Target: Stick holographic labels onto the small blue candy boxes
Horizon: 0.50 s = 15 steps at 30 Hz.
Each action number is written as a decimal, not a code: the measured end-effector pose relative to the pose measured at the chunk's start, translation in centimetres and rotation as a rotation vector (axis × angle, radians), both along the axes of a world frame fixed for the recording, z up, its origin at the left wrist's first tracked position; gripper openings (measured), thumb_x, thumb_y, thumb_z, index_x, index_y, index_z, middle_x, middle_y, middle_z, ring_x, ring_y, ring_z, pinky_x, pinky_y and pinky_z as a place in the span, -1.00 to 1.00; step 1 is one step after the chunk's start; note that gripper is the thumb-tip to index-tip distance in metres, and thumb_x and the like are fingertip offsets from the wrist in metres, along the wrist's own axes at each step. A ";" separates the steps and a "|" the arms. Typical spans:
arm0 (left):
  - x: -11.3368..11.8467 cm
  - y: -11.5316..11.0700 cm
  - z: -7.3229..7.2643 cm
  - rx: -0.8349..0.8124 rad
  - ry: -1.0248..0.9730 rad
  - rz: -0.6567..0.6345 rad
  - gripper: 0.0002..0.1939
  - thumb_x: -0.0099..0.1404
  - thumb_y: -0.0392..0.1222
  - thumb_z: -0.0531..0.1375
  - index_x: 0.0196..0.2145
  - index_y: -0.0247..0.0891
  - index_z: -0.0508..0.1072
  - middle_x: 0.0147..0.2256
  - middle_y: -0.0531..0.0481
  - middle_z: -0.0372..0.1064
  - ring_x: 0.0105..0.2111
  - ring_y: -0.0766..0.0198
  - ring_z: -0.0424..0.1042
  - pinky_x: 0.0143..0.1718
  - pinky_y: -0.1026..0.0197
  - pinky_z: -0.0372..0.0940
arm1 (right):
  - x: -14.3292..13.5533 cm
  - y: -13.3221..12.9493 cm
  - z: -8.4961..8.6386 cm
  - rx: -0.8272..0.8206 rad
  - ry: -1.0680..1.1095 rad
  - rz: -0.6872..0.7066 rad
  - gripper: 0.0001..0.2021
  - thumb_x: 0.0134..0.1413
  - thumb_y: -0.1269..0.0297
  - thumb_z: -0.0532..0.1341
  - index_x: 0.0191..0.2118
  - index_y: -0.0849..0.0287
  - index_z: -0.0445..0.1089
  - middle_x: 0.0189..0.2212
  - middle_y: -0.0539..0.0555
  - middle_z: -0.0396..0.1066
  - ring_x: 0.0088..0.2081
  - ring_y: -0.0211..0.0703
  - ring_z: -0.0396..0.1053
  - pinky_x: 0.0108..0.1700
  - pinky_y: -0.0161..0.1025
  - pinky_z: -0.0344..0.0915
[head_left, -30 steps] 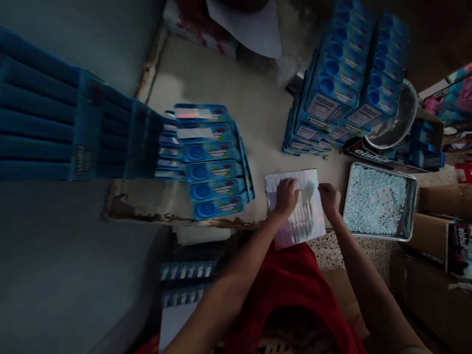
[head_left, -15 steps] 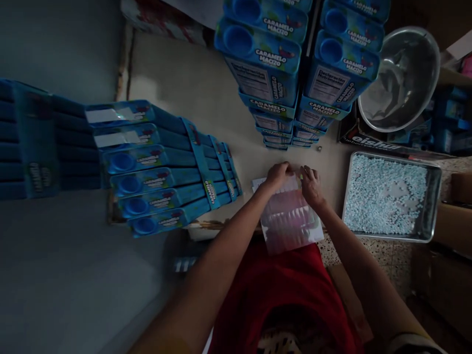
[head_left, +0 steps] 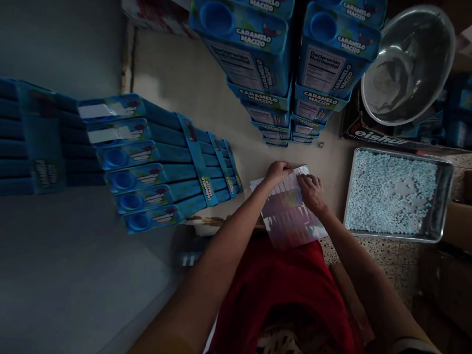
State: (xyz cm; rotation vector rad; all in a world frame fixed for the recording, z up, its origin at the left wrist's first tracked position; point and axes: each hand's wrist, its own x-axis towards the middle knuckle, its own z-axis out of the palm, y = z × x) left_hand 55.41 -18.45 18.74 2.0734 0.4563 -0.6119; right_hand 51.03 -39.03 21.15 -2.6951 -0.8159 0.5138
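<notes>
Right hand (head_left: pixel 312 191): shifted slightly down since the earlier frame in the head view, its bent fingers now on the upper right part of the glossy sheet (head_left: pixel 291 216); whether they grip or only press, I cannot tell.
Left hand (head_left: pixel 277 174): much as before, fingers drawn together at the top edge; a firm pinch cannot be confirmed.
Glossy sheet: between the forearms, upper part on the table (head_left: pixel 162 64), lower end over the red clothing (head_left: pixel 276 275).
Upright blue boxes (head_left: pixel 324 69): two columns beyond the hands, lettered "Caramelo Macizo".
Banded blue boxes (head_left: pixel 162 167): lying side by side, left of the sheet.
Metal tray (head_left: pixel 447 196): right of the right hand, holding pale blue pellets (head_left: pixel 383 196).
Metal bowl (head_left: pixel 440 73): just beyond the tray.
</notes>
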 end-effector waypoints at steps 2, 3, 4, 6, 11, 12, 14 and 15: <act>0.1 -0.1 0.3 0.057 -0.008 -0.032 -0.88 0.31 -0.24 0.30 -0.25 -0.27 0.66 -0.22 -0.10 0.64 -0.20 0.12 0.53 -0.12 0.18 0.31 | -0.7 -0.5 1.4 -0.006 0.000 -0.041 -0.58 0.51 0.28 0.03 0.31 0.15 0.45 0.19 0.30 0.50 0.21 0.18 0.28 0.21 0.05 0.13; 0.1 -0.2 0.4 0.088 -0.016 -0.046 -0.86 0.33 -0.24 0.28 -0.22 -0.27 0.66 -0.18 -0.13 0.65 -0.17 0.11 0.53 -0.09 0.17 0.30 | -1.0 -0.6 2.3 -0.015 -0.010 -0.070 -0.62 0.51 0.24 0.06 0.22 0.12 0.52 0.09 0.28 0.55 0.14 0.18 0.31 0.17 0.05 0.14; 0.2 -0.4 0.5 0.111 -0.031 -0.058 -0.84 0.35 -0.24 0.26 -0.20 -0.28 0.65 -0.14 -0.15 0.65 -0.14 0.10 0.52 -0.07 0.16 0.30 | -1.3 -0.7 3.3 -0.025 -0.024 -0.104 -0.66 0.50 0.21 0.09 0.12 0.10 0.57 0.00 0.27 0.57 0.08 0.17 0.33 0.13 0.04 0.15; 0.5 -0.8 0.7 0.128 -0.078 -0.080 -0.81 0.40 -0.23 0.21 -0.16 -0.29 0.64 -0.07 -0.19 0.63 -0.08 0.09 0.51 -0.01 0.15 0.29 | -1.8 -0.8 5.4 -0.036 -0.052 -0.194 -0.74 0.45 0.18 0.16 -0.06 0.09 0.61 -0.13 0.24 0.57 0.00 0.17 0.34 0.08 0.03 0.14; -0.2 -1.6 1.8 0.176 -0.217 -0.018 -0.75 0.41 -0.25 0.19 -0.05 -0.31 0.62 0.09 -0.30 0.53 0.14 -0.02 0.41 0.21 0.05 0.23 | -2.9 -0.6 11.3 0.119 -0.002 -0.484 -0.86 0.27 0.20 0.28 -0.21 0.10 0.58 -0.30 0.12 0.51 -0.14 0.04 0.38 -0.04 -0.08 0.19; -0.8 -1.7 2.3 0.164 -0.250 0.051 -0.72 0.41 -0.23 0.19 -0.01 -0.30 0.61 0.14 -0.32 0.50 0.19 -0.04 0.38 0.25 0.04 0.22 | -3.0 -0.5 12.3 0.200 0.055 -0.546 -0.87 0.24 0.20 0.29 -0.23 0.10 0.56 -0.36 0.07 0.48 -0.21 -0.02 0.38 -0.09 -0.12 0.20; -2.7 -1.8 3.8 0.005 -0.261 0.231 -0.69 0.46 -0.13 0.15 0.02 -0.29 0.59 0.15 -0.31 0.50 0.20 -0.01 0.40 0.24 0.05 0.26 | -3.0 -0.3 14.2 0.379 0.195 -0.658 -0.85 0.19 0.16 0.30 -0.29 0.11 0.53 -0.45 -0.03 0.38 -0.34 -0.14 0.33 -0.20 -0.19 0.20; -3.8 -1.8 4.6 -0.159 -0.218 0.318 -0.64 0.50 -0.02 0.12 0.00 -0.30 0.58 0.10 -0.29 0.54 0.14 0.01 0.46 0.19 0.07 0.32 | -2.8 -0.1 15.0 0.458 0.260 -0.696 -0.83 0.17 0.13 0.31 -0.31 0.12 0.51 -0.48 -0.06 0.35 -0.39 -0.18 0.30 -0.24 -0.22 0.19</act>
